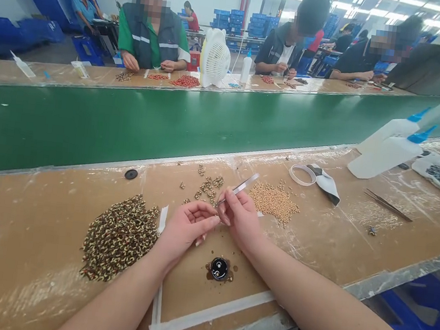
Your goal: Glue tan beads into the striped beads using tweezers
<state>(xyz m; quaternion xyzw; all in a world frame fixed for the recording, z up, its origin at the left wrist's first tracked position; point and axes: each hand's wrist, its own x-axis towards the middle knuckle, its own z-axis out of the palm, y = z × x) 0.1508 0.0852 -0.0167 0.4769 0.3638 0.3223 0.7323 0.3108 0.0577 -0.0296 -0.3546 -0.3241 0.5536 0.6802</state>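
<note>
Two hands: tweezers between right hand fingers, beside left hand.

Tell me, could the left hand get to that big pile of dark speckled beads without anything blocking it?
Probably yes. The left hand hovers just right of the bead pile, with only bare table and a tape strip between them.

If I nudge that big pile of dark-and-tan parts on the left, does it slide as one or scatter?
Probably scatters: the pile of dark-and-tan parts is loose small pieces, heaped, with strays at its edges. They look light. The taped plastic table cover looks slick, so pieces may skid.
</note>
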